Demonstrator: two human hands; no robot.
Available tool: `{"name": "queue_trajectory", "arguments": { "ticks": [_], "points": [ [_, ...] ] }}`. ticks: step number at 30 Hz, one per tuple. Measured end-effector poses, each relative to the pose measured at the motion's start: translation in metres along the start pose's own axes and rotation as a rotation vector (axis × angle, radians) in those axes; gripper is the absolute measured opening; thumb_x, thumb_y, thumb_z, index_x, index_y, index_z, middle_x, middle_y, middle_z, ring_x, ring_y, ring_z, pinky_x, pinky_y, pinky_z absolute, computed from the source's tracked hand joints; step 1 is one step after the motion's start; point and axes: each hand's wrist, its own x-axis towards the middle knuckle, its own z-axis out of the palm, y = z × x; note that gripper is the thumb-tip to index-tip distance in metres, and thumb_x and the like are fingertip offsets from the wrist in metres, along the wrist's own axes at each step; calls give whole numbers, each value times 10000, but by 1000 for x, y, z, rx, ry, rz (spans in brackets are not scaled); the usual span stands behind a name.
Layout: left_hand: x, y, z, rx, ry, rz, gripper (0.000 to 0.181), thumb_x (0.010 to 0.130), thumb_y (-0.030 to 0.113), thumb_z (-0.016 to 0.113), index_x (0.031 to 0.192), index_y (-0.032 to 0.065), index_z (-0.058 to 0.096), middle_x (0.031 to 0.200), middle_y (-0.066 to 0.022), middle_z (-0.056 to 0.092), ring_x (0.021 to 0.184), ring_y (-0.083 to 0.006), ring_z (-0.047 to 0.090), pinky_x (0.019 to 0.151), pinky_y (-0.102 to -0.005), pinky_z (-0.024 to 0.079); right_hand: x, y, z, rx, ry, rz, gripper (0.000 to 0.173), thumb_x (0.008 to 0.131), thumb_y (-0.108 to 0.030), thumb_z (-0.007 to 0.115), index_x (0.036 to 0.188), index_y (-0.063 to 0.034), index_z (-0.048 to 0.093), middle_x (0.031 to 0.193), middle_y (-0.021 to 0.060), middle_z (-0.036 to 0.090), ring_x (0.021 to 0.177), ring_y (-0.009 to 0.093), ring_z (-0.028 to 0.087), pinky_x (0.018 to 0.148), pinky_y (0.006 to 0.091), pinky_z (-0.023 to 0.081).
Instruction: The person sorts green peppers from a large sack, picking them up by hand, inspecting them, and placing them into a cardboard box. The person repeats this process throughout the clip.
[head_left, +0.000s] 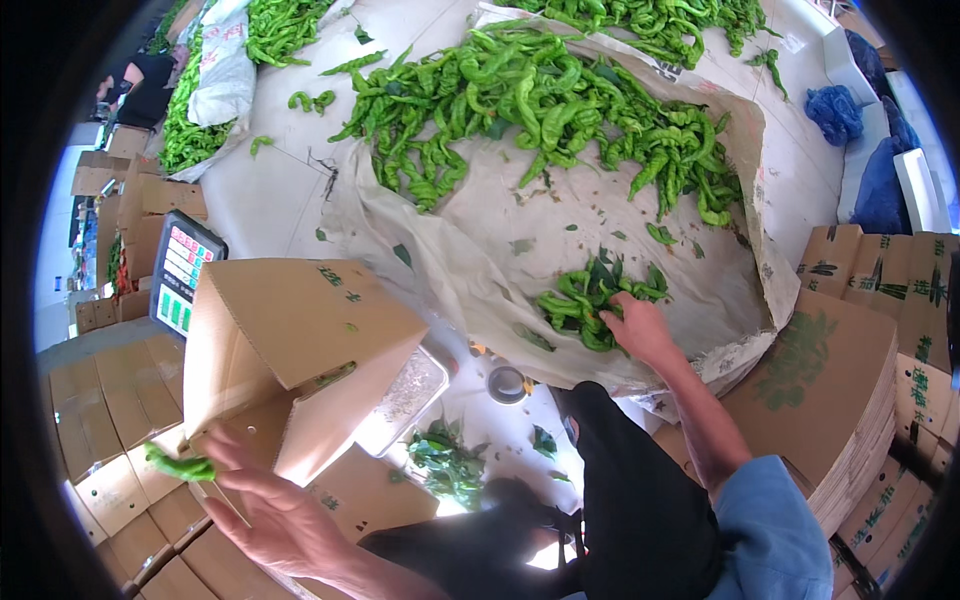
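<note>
My left hand (274, 514) is at the lower left, in front of an upright open cardboard box (315, 322), with its fingers spread and partly blurred. One curved green pepper (180, 465) meets its fingertips; whether it is held or loose in the air cannot be told. My right hand (641, 330) reaches into a small heap of green peppers and dark leaves (577, 300), thumb and fingers curled on the peppers. That heap lies on the near part of a spread woven sack (600, 217). Farther back on the sack is a large pile of twisted green peppers (540, 97).
A digital scale display (184, 270) stands behind the box, its metal platform (409, 397) beside it. Stacked flat cartons (817, 390) rise at right, more boxes (112, 397) at left. Loose leaves (450, 461) litter the floor. A person (146, 86) is far left.
</note>
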Motion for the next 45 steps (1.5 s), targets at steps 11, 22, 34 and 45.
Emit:
{"name": "queue_trajectory", "arguments": {
  "ticks": [11,22,34,45],
  "points": [
    [-80,1,-14,2317,-678,-398,445,824,73,660,1245,13,532,1106,-219,590,860,-340,608,703,-390,530,-21,-14,21,202,255,-242,207,850,-78,549,1029,-22,635,981,210,649,892,385,627,777,452,510],
    [-158,52,-42,2005,-295,-341,423,858,94,603,1259,-24,545,1125,-212,647,982,-326,654,820,-365,525,-85,-114,-14,461,261,-428,167,867,-151,604,898,5,655,821,173,658,746,312,636,685,384,506],
    [-187,47,-60,1830,-324,-219,420,858,66,639,1250,-54,546,976,-171,678,892,-219,662,778,-309,524,-221,-159,-79,737,-266,-487,322,913,-293,598,954,18,672,811,62,687,756,116,619,722,282,492],
    [-183,52,-78,1807,-292,-247,406,881,92,628,1248,-61,544,917,-123,674,819,-162,634,740,-283,510,-257,-156,-64,759,-95,-464,339,944,-325,566,981,-8,680,886,69,690,827,134,610,779,291,473]
  ]
}}
